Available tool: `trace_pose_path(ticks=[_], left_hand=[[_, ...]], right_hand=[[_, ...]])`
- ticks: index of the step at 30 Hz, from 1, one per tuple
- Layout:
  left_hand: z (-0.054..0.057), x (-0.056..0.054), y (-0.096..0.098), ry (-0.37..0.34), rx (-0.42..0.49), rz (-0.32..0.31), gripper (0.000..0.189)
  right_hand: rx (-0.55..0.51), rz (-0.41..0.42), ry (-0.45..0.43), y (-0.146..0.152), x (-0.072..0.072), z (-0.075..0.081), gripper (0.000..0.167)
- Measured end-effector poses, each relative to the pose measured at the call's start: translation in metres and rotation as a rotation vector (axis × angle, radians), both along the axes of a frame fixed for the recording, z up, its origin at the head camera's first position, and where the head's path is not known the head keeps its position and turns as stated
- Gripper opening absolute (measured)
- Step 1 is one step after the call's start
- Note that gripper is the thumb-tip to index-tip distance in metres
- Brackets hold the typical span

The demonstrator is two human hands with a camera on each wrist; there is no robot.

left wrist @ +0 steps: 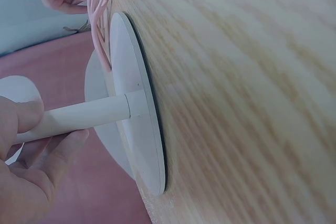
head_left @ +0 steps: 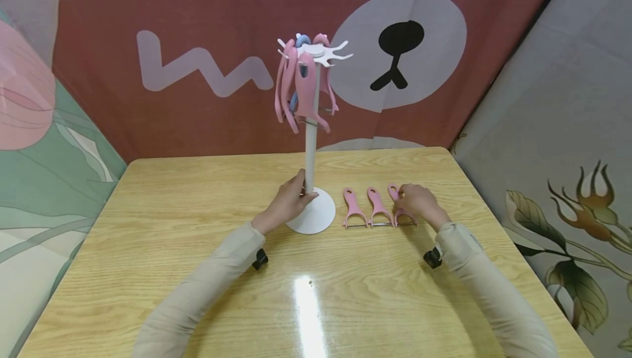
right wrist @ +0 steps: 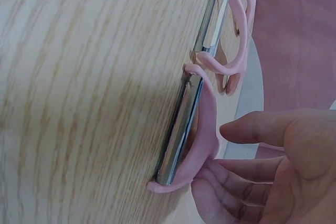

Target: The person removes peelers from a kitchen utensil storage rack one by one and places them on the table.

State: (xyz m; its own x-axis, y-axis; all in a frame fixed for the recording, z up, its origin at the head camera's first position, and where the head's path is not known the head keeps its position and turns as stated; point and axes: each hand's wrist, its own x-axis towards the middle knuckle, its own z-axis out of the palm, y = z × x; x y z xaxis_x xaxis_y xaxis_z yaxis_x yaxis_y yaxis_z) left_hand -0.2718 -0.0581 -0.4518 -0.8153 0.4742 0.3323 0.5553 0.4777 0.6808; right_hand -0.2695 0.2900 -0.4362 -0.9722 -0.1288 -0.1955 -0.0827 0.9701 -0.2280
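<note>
A white stand (head_left: 310,149) with a round base (head_left: 316,218) rises from the table, and my left hand (head_left: 283,204) grips its pole low down. From the hooks at its top hang several pink peelers (head_left: 306,84) and something blue (head_left: 303,40), partly hidden. Right of the base, three pink Y-shaped peelers lie in a row: a left one (head_left: 350,200), a middle one (head_left: 375,199) and a right one (right wrist: 207,124). My right hand (head_left: 418,203) pinches the right peeler by its handle, thumb on one side and fingers on the other. That handle is partly covered by the hand.
Both hands work above a light wooden table (head_left: 197,193). Behind it hangs a red cloth (head_left: 207,122) with a printed face, and a flowered cloth (head_left: 553,144) stands along the right side. Several white hooks (head_left: 340,56) on the stand's right side stick out bare.
</note>
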Motion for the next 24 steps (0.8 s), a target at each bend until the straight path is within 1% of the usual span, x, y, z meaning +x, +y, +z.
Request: trace_pose_path(ticks=[4, 8, 16, 20, 24], left_hand=[[0.0001, -0.0002, 0.0001, 0.003, 0.003, 0.000, 0.032], [-0.0007, -0.0009, 0.0003, 0.007, 0.004, 0.000, 0.033], [-0.0023, -0.0019, 0.0009, 0.018, 0.006, -0.001, 0.033], [-0.0015, -0.0010, 0.0011, 0.015, 0.004, 0.002, 0.033], [-0.0012, -0.0007, 0.0007, 0.009, -0.003, 0.005, 0.032]], right_hand=[[0.005, -0.030, -0.007, -0.0019, 0.0017, 0.0032, 0.039], [-0.005, -0.044, -0.011, -0.0036, 0.0026, 0.0038, 0.038], [-0.021, -0.042, 0.003, -0.0050, 0.0038, 0.0039, 0.030], [-0.036, -0.039, 0.027, -0.0057, 0.0055, 0.0038, 0.027], [-0.077, -0.035, 0.093, -0.0058, 0.0060, 0.0021, 0.022]])
